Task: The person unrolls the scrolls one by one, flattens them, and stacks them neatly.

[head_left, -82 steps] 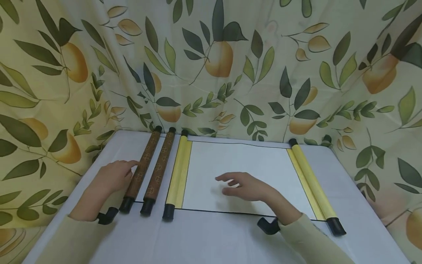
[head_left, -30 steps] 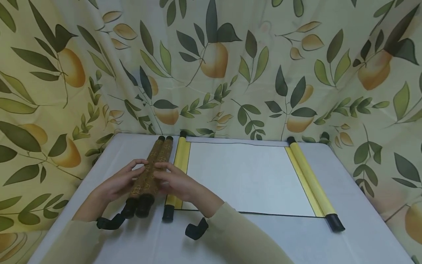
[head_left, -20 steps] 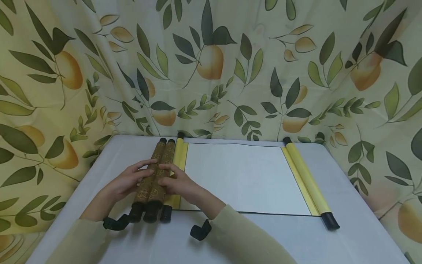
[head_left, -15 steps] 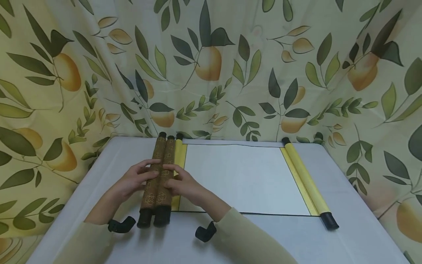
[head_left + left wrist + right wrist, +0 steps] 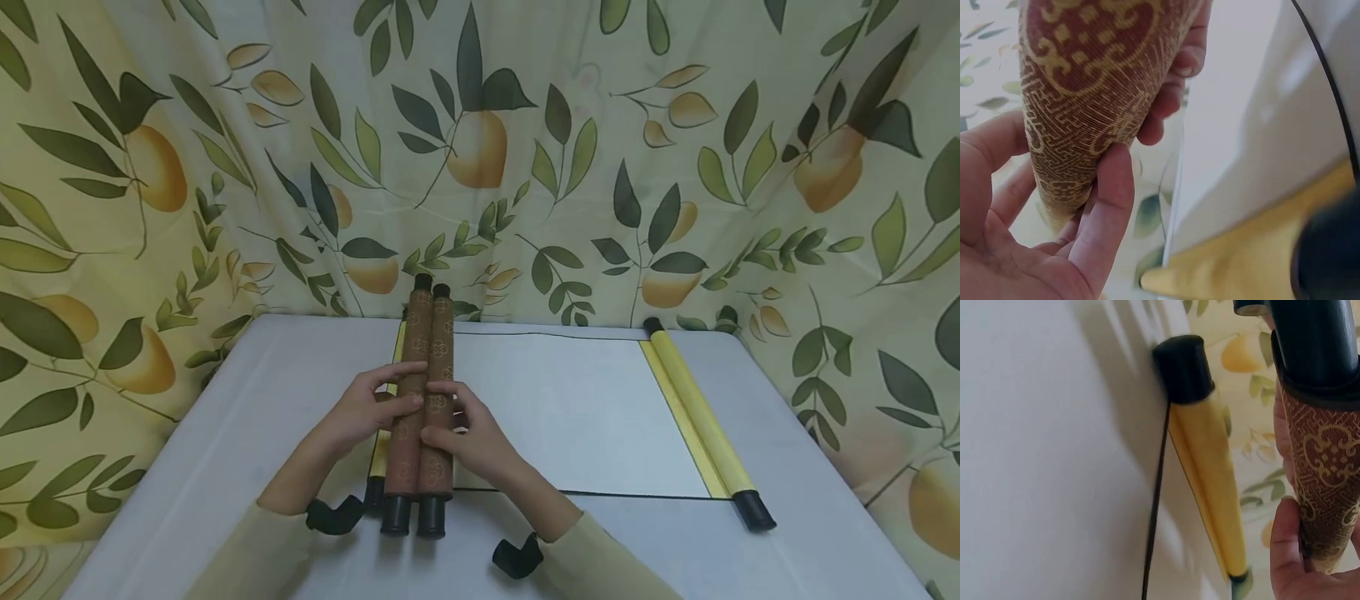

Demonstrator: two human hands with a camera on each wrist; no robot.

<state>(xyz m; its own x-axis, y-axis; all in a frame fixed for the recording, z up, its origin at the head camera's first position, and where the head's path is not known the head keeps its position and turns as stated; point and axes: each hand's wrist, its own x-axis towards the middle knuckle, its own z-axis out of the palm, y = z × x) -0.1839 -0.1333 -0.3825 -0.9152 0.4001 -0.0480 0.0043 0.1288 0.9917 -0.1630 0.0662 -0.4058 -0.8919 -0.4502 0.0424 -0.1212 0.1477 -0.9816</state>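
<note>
A brown brocade scroll with gold pattern and black end knobs is held up in both hands, its two rolls side by side. My left hand [image 5: 363, 412] grips the left roll [image 5: 405, 458], thumb along its near side. The right roll [image 5: 437, 467] is held by my right hand [image 5: 483, 437], thumb and fingers around it. Up close, the brocade [image 5: 1085, 81] fills the top of the left wrist view. Beneath lies an unrolled white scroll [image 5: 562, 408] with yellow rolls; its left yellow roll [image 5: 380, 458] is partly hidden by the brown one.
The white scroll's right yellow roll [image 5: 697, 408], with black knobs, lies along the table's right side. A white cloth covers the table [image 5: 247, 375]. Behind it hangs a curtain [image 5: 570, 250] printed with leaves and fruit. A black camera mount [image 5: 333, 515] sits on the left wrist.
The brown scroll's two rolls, apart on the table at first, were brought together and lifted by both hands. They have since moved right, over the white scroll's left end.
</note>
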